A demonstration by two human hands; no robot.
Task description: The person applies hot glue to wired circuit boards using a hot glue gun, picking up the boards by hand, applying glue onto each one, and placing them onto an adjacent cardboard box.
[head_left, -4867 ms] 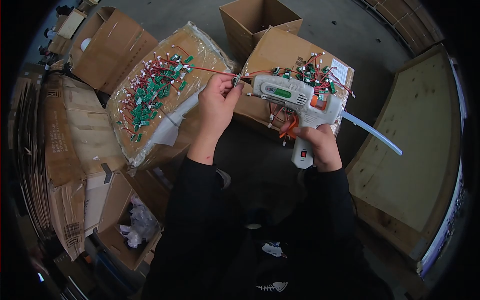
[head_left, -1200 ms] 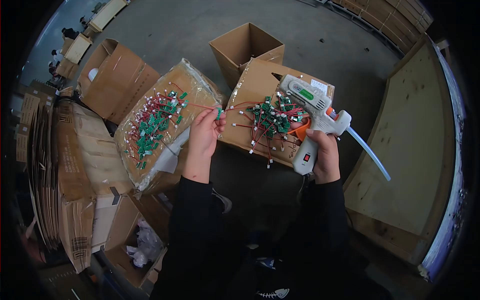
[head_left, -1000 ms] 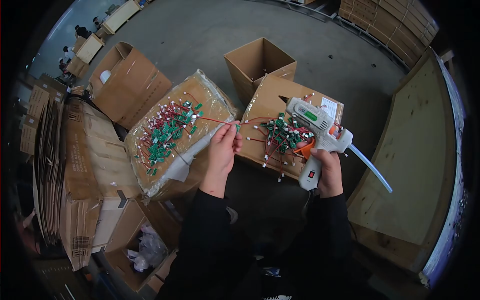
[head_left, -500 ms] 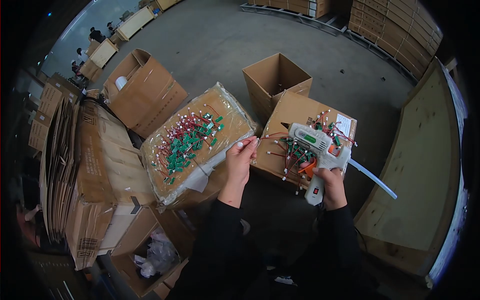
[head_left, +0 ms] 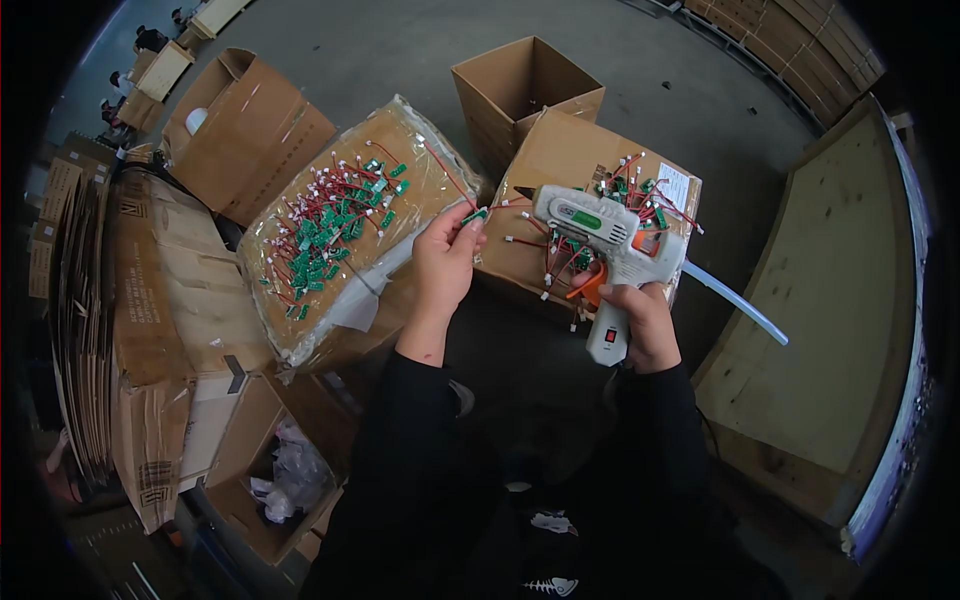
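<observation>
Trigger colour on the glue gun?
Orange trigger on the glue gun; shows best in the head view.

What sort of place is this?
Probably a warehouse or workshop: a wide grey floor, stacked brown cardboard cartons, and small green circuit boards piled on a brown cardboard box.

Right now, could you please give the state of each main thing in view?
Small green circuit board with red wiring: pinched in the left hand.
White plastic glue gun with orange trigger: gripped in the right hand, nozzle clear of the board.
Translucent glue stick: protruding from the gun's rear.
Red grip switch: setting unclear.
Tall brown cardboard box: open.
Brown cardboard carton at lower left: open, plastic inside.
</observation>
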